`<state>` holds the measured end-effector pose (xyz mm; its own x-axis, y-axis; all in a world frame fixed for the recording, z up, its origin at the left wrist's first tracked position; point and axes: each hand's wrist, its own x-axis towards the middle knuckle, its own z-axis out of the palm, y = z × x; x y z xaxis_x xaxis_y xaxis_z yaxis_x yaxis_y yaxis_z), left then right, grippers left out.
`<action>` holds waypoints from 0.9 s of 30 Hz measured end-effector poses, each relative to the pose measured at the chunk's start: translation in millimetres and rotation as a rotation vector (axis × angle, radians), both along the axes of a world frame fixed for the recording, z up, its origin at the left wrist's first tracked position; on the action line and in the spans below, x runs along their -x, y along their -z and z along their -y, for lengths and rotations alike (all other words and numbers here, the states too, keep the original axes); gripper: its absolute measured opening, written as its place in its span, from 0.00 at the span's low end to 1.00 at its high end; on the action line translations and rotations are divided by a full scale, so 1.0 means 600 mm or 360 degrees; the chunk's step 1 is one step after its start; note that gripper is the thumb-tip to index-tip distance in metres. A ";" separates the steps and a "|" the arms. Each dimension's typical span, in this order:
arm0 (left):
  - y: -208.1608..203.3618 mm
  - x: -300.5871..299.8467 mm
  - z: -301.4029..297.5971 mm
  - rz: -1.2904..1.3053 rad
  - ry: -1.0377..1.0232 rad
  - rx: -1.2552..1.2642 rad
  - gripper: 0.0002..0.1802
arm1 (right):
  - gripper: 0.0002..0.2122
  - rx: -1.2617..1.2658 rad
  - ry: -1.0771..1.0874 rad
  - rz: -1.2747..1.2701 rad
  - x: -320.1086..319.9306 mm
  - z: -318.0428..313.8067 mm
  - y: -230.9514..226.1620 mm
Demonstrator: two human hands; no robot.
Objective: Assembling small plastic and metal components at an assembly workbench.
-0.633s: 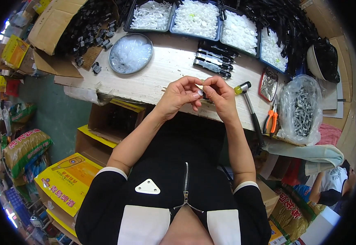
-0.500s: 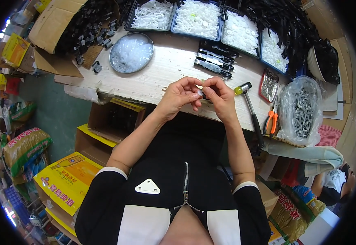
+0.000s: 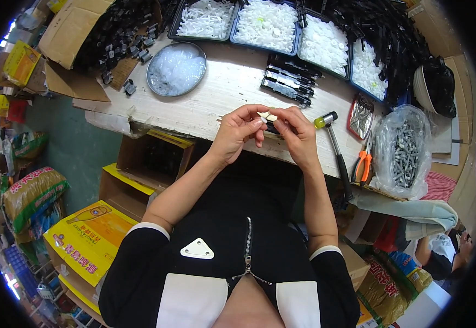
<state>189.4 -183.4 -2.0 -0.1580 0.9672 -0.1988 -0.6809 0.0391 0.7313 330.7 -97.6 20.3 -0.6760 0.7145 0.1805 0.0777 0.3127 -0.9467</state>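
Over the front edge of the bench, my hands meet fingertip to fingertip. Between the thumb and fingers of my left hand (image 3: 237,131) is a small white plastic piece (image 3: 263,118). My right hand (image 3: 298,134) is closed in a pinch on a second small pale piece (image 3: 272,117), which touches or nearly touches the first. Something dark shows just below the right fingertips; its shape is mostly hidden. Beyond the hands lies a row of black plastic housings (image 3: 287,82) with shiny strips.
Black trays (image 3: 232,39) of white plastic parts line the back. A round dish (image 3: 176,69) with clear small parts sits left. To the right are a hammer (image 3: 337,150), orange-handled pliers (image 3: 362,164), a red tin (image 3: 359,117) of pins and a clear bag (image 3: 404,150) of metal parts.
My fingers have shifted and opened slightly, so the two pale pieces now show between the fingertips. Both hands stay in nearly the same place.
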 end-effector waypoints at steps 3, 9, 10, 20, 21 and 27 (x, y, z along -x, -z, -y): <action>0.000 -0.001 -0.001 -0.0025 -0.0008 0.0045 0.13 | 0.06 -0.0044 0.0050 0.0012 -0.003 0.002 0.008; 0.000 -0.010 0.000 -0.0061 -0.0004 0.0018 0.13 | 0.04 0.0053 0.0091 0.0027 0.002 0.013 0.018; 0.001 -0.010 0.000 -0.0059 -0.0002 0.0020 0.13 | 0.03 0.0068 0.0087 0.0054 0.003 0.015 0.018; 0.003 -0.009 0.003 -0.0150 -0.0049 -0.0051 0.13 | 0.04 -0.0037 0.0206 -0.0054 0.007 0.021 0.014; 0.004 -0.009 0.003 -0.0120 -0.0031 -0.0065 0.13 | 0.03 -0.0148 0.0171 -0.0029 0.010 0.022 0.012; 0.007 -0.012 0.001 -0.0151 0.0007 -0.0094 0.13 | 0.03 -0.0315 0.0152 0.0012 0.012 0.021 0.013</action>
<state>196.8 -183.8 -6.2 -0.1691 0.9775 -0.1259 -0.6084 -0.0030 0.7936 323.5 -110.1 12.7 -0.6088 0.7265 0.3188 0.1227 0.4832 -0.8669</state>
